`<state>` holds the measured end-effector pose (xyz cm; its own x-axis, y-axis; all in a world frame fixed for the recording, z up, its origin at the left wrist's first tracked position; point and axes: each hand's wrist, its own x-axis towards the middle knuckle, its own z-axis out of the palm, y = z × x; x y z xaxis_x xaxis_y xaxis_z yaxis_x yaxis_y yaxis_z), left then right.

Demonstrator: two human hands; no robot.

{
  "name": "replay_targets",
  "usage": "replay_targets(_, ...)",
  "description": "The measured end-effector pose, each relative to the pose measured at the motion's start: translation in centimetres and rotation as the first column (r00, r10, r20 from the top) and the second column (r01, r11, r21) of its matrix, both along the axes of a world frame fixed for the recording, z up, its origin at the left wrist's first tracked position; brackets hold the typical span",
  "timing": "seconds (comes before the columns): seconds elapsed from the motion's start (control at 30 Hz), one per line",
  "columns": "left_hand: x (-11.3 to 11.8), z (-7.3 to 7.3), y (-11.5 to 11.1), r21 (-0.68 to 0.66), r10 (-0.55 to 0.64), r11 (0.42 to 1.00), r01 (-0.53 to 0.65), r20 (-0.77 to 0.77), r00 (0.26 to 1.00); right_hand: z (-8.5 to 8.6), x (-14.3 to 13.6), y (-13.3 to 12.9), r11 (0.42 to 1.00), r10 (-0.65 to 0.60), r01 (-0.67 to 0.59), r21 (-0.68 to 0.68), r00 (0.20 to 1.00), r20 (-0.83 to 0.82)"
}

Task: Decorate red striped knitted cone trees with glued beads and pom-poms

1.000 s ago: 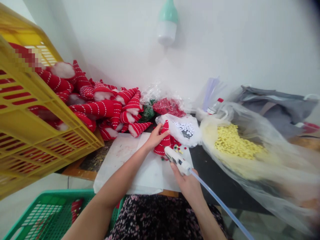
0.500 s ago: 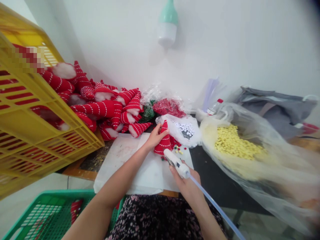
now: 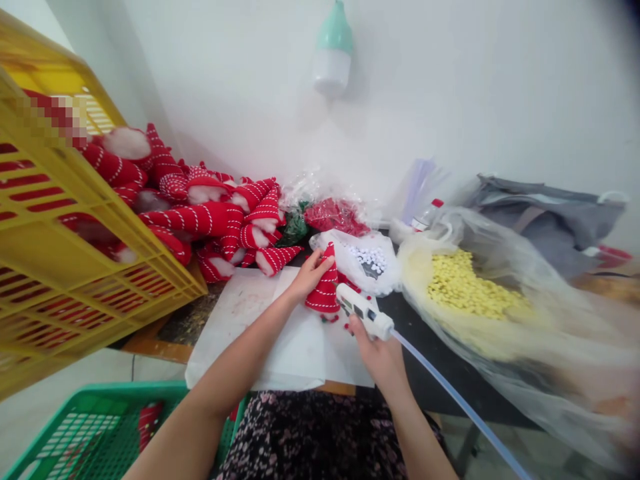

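Note:
My left hand (image 3: 309,272) is closed on a red cone-shaped cloth hat (image 3: 323,293) with white stitched stripes, held point up over white paper (image 3: 295,353). In my right hand (image 3: 383,357) is a white hot glue gun (image 3: 364,311), a long translucent glue stick (image 3: 450,392) trailing from its back. The gun's nozzle is at the right side of the hat; whether it touches the cloth I cannot tell. Small coloured pompoms (image 3: 327,319) lie on the paper just below the hat, partly hidden by the gun.
Red striped hats (image 3: 200,220) with white stuffing spill from a tilted yellow crate (image 3: 100,253). Behind the hat lies a bag of small white pieces (image 3: 370,260); to the right, a clear bag of yellow pompoms (image 3: 470,290). A green basket (image 3: 95,393) stands low left.
My right hand has moved the glue gun slightly right and up, turning its nozzle toward the hat's side. The left hand still holds the hat in nearly the same place.

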<state>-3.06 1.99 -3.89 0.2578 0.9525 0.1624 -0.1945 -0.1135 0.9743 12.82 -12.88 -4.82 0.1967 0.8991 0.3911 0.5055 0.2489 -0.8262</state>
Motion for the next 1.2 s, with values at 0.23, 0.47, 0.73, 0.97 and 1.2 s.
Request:
replay_targets(0.23, 0.0, 0.2, -0.3, 0.047, -0.009, 0.999, 0.011, -0.043, 0.999, -1.0, 0.1, 0.7, 1.000, -0.022, 0.023, -0.012, 0.998, 0.065)
replay_targets(0.47, 0.0, 0.1, -0.2, 0.046, -0.010, 0.999, 0.011, -0.019, 1.000, -0.9, -0.1, 0.7, 0.999, -0.025, 0.027, -0.028, 0.997, 0.070)
replay_targets(0.73, 0.0, 0.1, -0.1, 0.037, 0.000, 0.999, 0.001, -0.020, 1.000, -0.8, 0.1, 0.7, 1.000, -0.010, 0.011, -0.022, 0.998, 0.069)
replay_targets(0.97, 0.0, -0.2, 0.1, 0.007, 0.012, 1.000, -0.012, 0.020, 1.000, -0.3, -0.3, 0.0, 0.998, -0.058, 0.059, -0.021, 0.997, 0.043)
replay_targets(1.2, -0.1, -0.3, 0.3, -0.111, 0.022, 0.994, -0.011, 0.103, 0.994, 0.1, -0.1, -0.5, 0.992, -0.121, 0.113, -0.055, 0.976, -0.178)
